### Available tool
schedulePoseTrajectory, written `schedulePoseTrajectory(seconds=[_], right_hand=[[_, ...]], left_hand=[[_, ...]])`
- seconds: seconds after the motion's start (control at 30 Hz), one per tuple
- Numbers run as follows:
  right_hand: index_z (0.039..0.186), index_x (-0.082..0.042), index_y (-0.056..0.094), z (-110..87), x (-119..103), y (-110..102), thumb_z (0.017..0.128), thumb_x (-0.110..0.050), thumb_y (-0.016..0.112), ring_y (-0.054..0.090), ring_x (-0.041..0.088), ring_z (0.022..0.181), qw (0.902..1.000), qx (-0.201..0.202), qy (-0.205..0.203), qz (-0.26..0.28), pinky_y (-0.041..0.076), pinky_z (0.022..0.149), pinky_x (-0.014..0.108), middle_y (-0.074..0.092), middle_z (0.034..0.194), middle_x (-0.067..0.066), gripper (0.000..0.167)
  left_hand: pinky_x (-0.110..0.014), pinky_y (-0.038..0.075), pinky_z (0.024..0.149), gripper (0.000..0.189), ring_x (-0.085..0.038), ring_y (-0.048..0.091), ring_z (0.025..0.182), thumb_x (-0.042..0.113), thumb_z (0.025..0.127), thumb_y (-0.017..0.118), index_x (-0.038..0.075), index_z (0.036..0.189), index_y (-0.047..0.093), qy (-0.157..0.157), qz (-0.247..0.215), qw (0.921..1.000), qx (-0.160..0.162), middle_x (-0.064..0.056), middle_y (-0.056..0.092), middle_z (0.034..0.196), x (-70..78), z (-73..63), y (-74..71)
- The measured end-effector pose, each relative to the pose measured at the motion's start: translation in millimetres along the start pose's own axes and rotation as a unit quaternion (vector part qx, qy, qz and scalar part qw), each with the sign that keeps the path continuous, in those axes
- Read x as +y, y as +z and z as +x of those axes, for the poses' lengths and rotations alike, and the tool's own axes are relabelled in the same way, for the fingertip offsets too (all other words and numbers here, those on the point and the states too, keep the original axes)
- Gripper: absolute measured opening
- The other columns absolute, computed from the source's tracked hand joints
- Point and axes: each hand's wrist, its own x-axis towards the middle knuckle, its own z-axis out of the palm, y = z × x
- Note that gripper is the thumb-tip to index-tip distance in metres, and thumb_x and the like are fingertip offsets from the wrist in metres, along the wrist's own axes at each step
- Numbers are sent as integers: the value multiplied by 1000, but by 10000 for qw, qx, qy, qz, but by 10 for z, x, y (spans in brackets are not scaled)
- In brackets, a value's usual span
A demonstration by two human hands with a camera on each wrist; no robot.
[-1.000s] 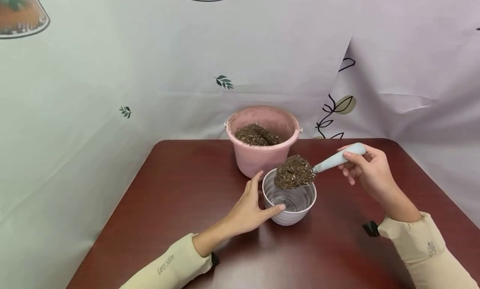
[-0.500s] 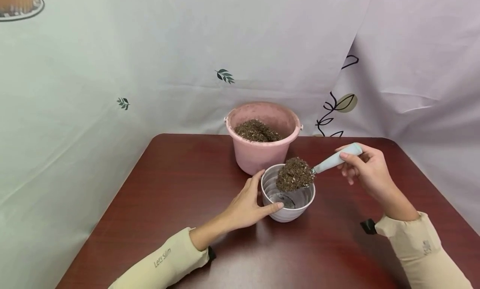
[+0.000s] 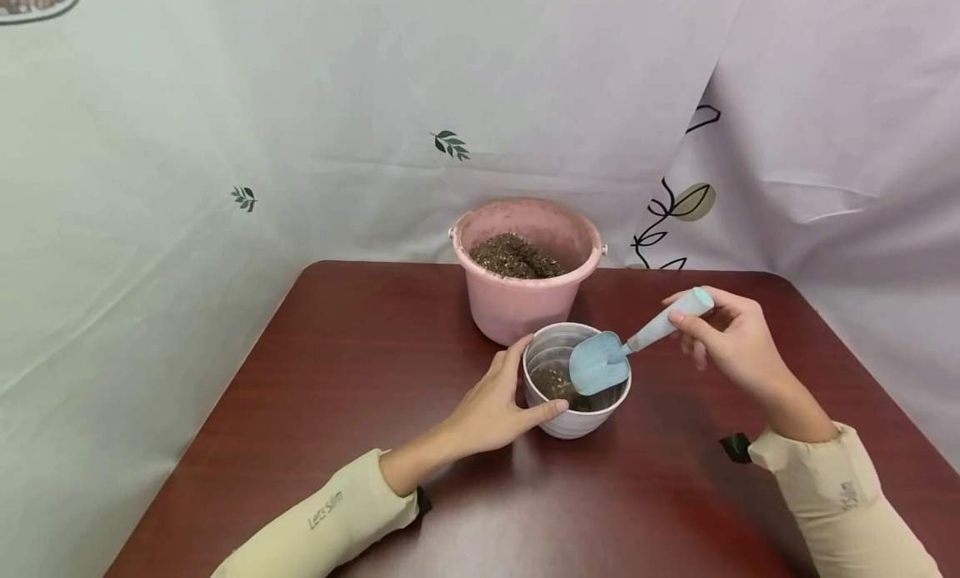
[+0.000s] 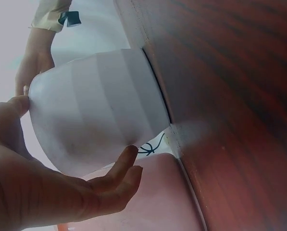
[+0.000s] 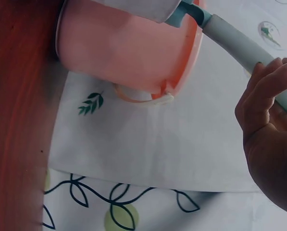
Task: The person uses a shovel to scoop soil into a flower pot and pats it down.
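My right hand (image 3: 738, 344) holds the pale handle of a small blue garden trowel (image 3: 598, 364), its blade turned over with the back facing up, above the mouth of a white ribbed flower pot (image 3: 573, 426). Dark soil (image 3: 553, 383) lies in the bottom of the pot. On the pot's left side, my left hand (image 3: 487, 415) grips it, thumb over the near rim and fingers around the far side. The left wrist view shows those fingers (image 4: 121, 175) along the pot's outer wall (image 4: 100, 101). In the right wrist view the trowel's handle (image 5: 239, 43) crosses between thumb and fingers.
Close behind the pot stands a pink bucket (image 3: 517, 307), partly filled with soil (image 3: 513, 257). Both stand on a dark red wooden table (image 3: 360, 353). White cloth (image 3: 360, 128) printed with leaves hangs behind the table's back edge and at both sides.
The trowel, earlier heaped with soil over the pot, has been tipped over. Its load has dropped into the pot and the blade's blue back shows. My left hand keeps its hold.
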Motion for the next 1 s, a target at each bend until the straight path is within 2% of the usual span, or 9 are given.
schedulePoseTrajectory(seconds=[0.13,0.23,0.37,0.5,0.67,0.77,0.87,0.93,1.0], right_hand=[[105,3,67,7,-34,-12,88,14,61,48,16,41,9985,-219,-94,-499,37,39,32,58,60,6,22],[108,0,65,-6,-71,-9,90,11,62,51,16,41,9946,-412,41,-950,37,37,32,62,63,4,22],[114,-8,62,-29,-119,-16,93,8,61,59,17,42,9883,-824,198,-1268,39,35,30,71,74,-1,26],[115,-8,60,-40,-132,-26,93,9,59,62,20,44,9873,-1021,160,-1207,40,34,30,75,82,-1,28],[108,-1,59,-35,-114,-39,90,14,58,63,23,45,9925,-935,18,-784,38,33,31,72,72,7,23],[104,1,58,-25,-105,-38,89,16,58,64,25,46,9944,-865,-4,-606,38,33,32,68,66,11,21],[103,0,58,-20,-100,-30,89,15,59,64,23,46,9946,-821,-15,-629,38,33,31,67,66,11,20],[103,0,58,-23,-99,-24,90,15,59,64,22,46,9949,-784,-10,-640,38,33,32,67,66,10,20],[103,-1,58,-29,-99,-15,90,14,59,64,22,46,9954,-726,28,-617,38,33,32,67,66,10,20]], left_hand=[[-50,45,95,95,-24,53,123,65,81,68,33,156,20,-85,94,9999,-3,-7,43,143,19,0,-6],[-50,46,93,95,-26,54,122,67,81,67,34,156,20,-125,164,9998,-15,-7,43,142,29,-11,-10],[-50,47,92,96,-27,56,120,68,81,66,33,157,19,-152,226,9996,-21,-7,44,141,37,-23,-7],[-50,47,91,97,-27,56,119,68,81,66,32,157,18,-181,221,9996,-32,-7,43,141,34,-25,7],[-51,48,90,100,-31,58,117,69,81,65,29,158,16,-228,235,9994,-54,-9,39,146,32,-15,27],[-53,48,91,104,-36,58,117,71,81,63,25,159,13,-297,370,9989,-48,-11,32,152,55,1,-31],[-53,48,91,104,-38,58,116,71,82,62,21,159,12,-357,441,9983,156,-14,28,154,88,58,-179],[-54,48,91,100,-38,57,116,67,84,64,19,158,14,-335,357,9976,483,-17,29,151,110,121,-316],[-53,49,90,93,-36,56,113,60,87,66,17,156,20,-270,215,9949,943,-19,32,146,128,199,-456]])
